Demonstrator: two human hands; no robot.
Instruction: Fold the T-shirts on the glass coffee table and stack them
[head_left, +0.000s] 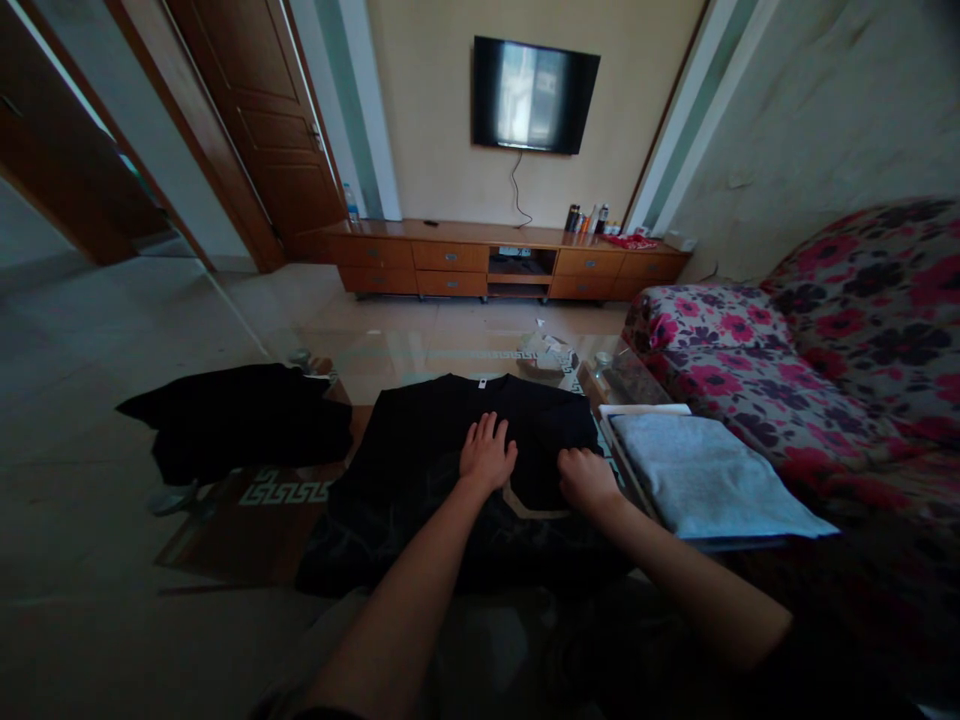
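Note:
A black T-shirt (420, 440) lies spread on the glass-topped table, its collar and small white label at the far side. Part of its right side looks folded inward over the body. My left hand (489, 455) rests flat on the middle of the shirt with its fingers stretched out. At the shirt's right side, my right hand (589, 480) is closed, its curled fingers on the folded cloth. A light-coloured line shows on the shirt between and below the hands. The lower part of the shirt is dark and partly hidden by my forearms.
More black clothing (247, 415) lies at the table's left end. A folded grey garment (712, 475) sits on the right, beside the flowered sofa (810, 390). Tissues (547, 350) and a small glass (602, 362) stand at the far side. Beyond is a wooden TV cabinet (450, 258).

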